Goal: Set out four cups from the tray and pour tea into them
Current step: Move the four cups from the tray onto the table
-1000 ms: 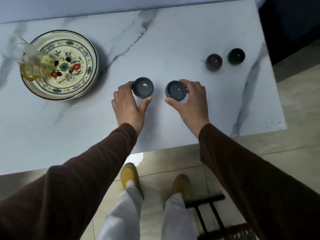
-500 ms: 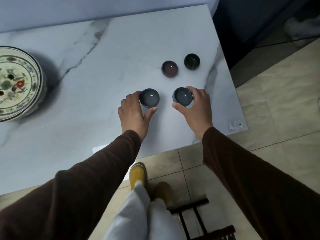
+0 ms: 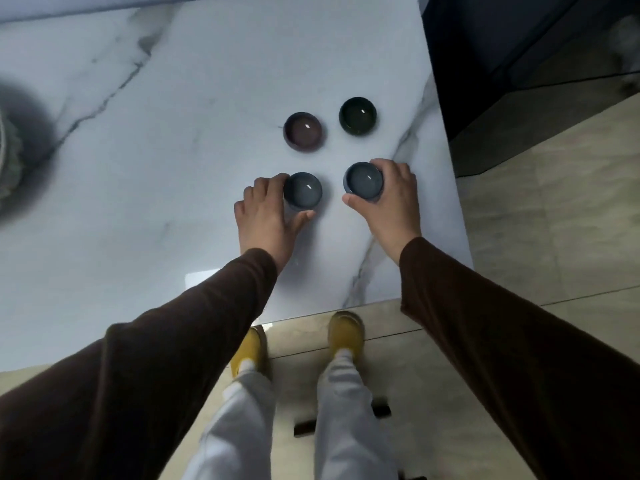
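Two small grey-blue cups stand side by side on the white marble table [image 3: 173,168]. My left hand [image 3: 266,216] wraps around the left grey cup [image 3: 303,190]. The right grey cup [image 3: 363,181] is gripped by my right hand [image 3: 391,199]. Just behind them stand a purple-brown cup [image 3: 304,131] and a dark green cup [image 3: 357,116], both untouched. All the cups sit upright near the table's right side. Only a sliver of the patterned tray [image 3: 7,157] shows at the far left edge. The teapot is out of view.
The table's right edge [image 3: 446,161] runs close to the right grey cup, and its front edge [image 3: 311,310] lies near my wrists. Beyond is a tiled floor, a dark cabinet at the upper right, and my yellow shoes below.
Both hands have carried the grey cups to the right, closer to the purple and green cups. My view has swung right, so the tray has slid almost out of frame.
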Tool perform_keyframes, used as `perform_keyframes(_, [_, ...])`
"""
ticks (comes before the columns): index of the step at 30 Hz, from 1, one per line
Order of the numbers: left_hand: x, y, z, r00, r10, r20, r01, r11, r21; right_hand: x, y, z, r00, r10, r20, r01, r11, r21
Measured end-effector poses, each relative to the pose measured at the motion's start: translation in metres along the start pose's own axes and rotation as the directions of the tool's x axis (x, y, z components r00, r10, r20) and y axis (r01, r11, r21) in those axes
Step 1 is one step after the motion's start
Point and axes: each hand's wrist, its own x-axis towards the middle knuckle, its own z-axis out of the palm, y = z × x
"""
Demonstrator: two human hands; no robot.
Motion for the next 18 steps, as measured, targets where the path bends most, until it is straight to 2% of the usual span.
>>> perform_keyframes(6, [0.011, 0.02, 0.027, 0.998, -0.063, -0.016, 0.063, 0.998, 0.028, 0.03, 0.02, -0.008, 0.995, -0.076, 0.061, 0.077, 0.997, -0.017])
perform_keyframes(18, [0.013, 0.026, 0.033, 0.995, -0.102, -0.004, 0.102, 0.992, 0.074, 0.04, 0.029, -0.004, 0.989, -0.076, 0.125, 0.079, 0.997, -0.022])
